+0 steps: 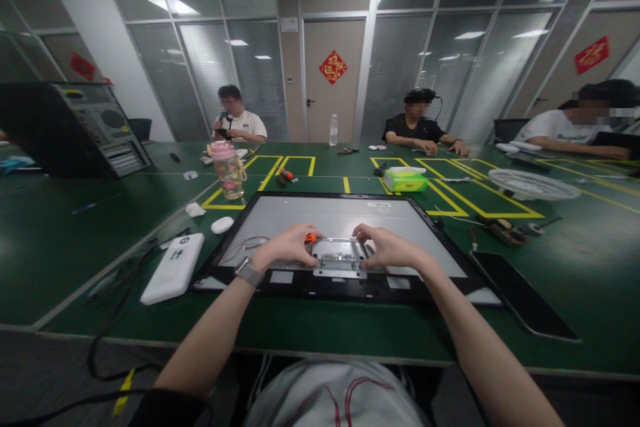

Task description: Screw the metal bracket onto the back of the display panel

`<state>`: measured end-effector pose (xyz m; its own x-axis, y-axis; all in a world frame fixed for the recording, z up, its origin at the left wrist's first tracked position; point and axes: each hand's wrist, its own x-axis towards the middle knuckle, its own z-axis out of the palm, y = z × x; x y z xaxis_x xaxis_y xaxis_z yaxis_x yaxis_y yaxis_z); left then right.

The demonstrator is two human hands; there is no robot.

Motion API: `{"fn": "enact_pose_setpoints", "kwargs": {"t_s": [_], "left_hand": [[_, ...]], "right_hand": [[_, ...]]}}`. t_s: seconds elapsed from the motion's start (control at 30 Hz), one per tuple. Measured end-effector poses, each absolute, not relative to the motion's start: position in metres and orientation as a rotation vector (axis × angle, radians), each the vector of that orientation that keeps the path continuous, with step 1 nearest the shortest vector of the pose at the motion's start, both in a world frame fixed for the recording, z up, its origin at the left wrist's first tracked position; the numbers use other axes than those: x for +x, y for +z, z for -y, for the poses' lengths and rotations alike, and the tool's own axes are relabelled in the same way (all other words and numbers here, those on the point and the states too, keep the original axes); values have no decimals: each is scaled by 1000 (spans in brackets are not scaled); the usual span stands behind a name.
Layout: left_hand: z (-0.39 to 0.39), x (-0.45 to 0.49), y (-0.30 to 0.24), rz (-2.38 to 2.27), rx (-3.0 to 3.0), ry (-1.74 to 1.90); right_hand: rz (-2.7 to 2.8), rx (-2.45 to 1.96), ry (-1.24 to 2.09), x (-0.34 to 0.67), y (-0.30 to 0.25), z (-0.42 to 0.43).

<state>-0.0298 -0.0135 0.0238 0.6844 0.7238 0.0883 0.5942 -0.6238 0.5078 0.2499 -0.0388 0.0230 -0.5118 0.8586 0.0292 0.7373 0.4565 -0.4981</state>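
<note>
A black-framed display panel (340,208) lies flat on the table in front of me, its pale grey sheet facing up. Near the frame's close edge is a silver metal bracket (341,250) with small connectors along it. My left hand (287,245) grips the bracket's left side between thumb and fingers; a watch is on that wrist. On the opposite side my right hand (390,247) holds the bracket's right edge, fingers curled over its far corner. Something orange (311,238) shows beside my left fingertips, mostly hidden. A thin cable (245,241) lies on the panel at left.
To the left are a white power bank (173,269), a white case (222,225) and a pink-lidded cup (227,173). A phone (523,293) lies at right. Farther back are a green tissue pack (405,179), a white round grille (534,184), a computer tower (75,130) and seated people.
</note>
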Motion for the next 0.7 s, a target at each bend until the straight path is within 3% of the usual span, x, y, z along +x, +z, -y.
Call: {"fn": "enact_pose_setpoints", "kwargs": {"t_s": [0.7], "left_hand": [[15, -30, 30, -1088, 2403, 509]], "right_hand": [[2446, -1399, 573, 248, 27, 40]]}}
